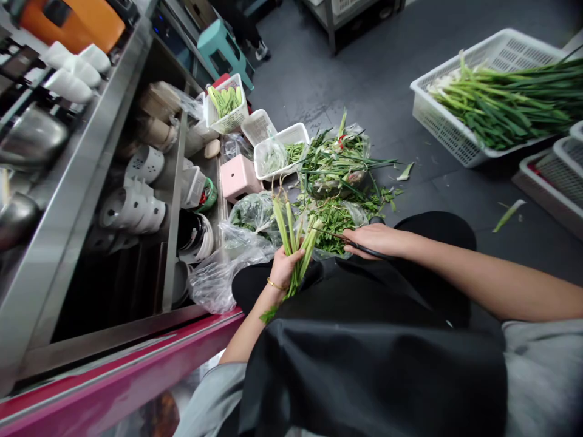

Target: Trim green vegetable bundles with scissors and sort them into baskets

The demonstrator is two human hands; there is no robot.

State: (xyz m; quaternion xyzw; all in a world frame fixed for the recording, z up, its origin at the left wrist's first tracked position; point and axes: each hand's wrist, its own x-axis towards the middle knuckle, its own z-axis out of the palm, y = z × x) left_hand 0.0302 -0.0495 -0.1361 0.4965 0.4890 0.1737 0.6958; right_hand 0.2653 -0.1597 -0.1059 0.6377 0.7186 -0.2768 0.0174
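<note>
The left hand (283,267) is closed around a bunch of slender pale-green stalks (309,244), gripping it in front of the wearer's black apron (364,352); thin roots stand up at its far end and green leaves hang out below the hand, near a thin gold-coloured bracelet (274,284). The right hand (378,238), apart from the left, is closed on black-handled metal scissors (364,248) — their blades point left and reach the bunch's cut-looking upper ends, though whether they touch is too small to tell. Just beyond the hands lies a heap of loose leafy greens (334,218), with a tangled pile of long green leaves (334,164) behind it. To the left are a knotted clear plastic bag of greens (254,212) and a pale-pink plastic stool (238,177), which stands beside a white plastic basket (299,131) holding green pieces and clear plastic. Well off to the right, a large white slatted basket (435,115) holds long green onions (505,106) — their white ends toward the left, their dark-green leaves toward the right.
</note>
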